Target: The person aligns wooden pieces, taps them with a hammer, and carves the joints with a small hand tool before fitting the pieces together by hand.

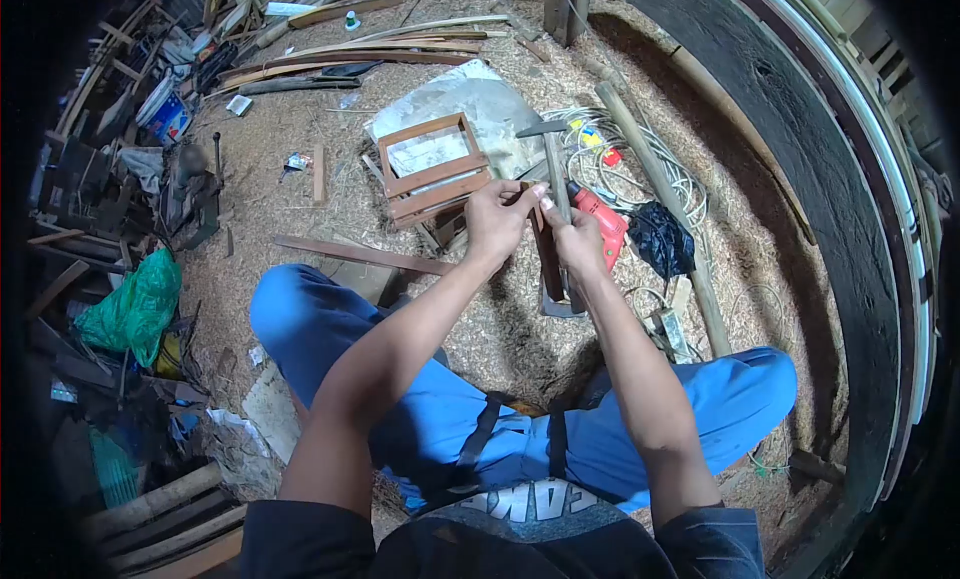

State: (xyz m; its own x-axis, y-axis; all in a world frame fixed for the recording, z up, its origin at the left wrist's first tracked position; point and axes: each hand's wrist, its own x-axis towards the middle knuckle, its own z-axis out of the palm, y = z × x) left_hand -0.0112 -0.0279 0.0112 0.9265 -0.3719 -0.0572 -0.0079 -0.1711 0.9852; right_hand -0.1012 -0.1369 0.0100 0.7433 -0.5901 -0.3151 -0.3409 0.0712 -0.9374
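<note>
My right hand [578, 243] is closed round the handle of a hammer [556, 164], whose metal head points up and away from me. My left hand [495, 221] pinches the top end of a dark wooden strip [546, 254] standing between my hands. Whether its fingertips also hold something small, such as a nail, I cannot make out. Just beyond my left hand a slatted brown wooden frame [437, 194] rests on a pale sheet [490, 104]. A red power drill [598, 217] lies right beside my right hand.
A coil of pale cable [685, 194], a wooden pole [655, 169] and a black plastic bag [660, 239] lie to the right. Another wooden strip [365, 253] lies before my left knee. Long strips [370, 54] lie at the back; a green bag [135, 304] sits left.
</note>
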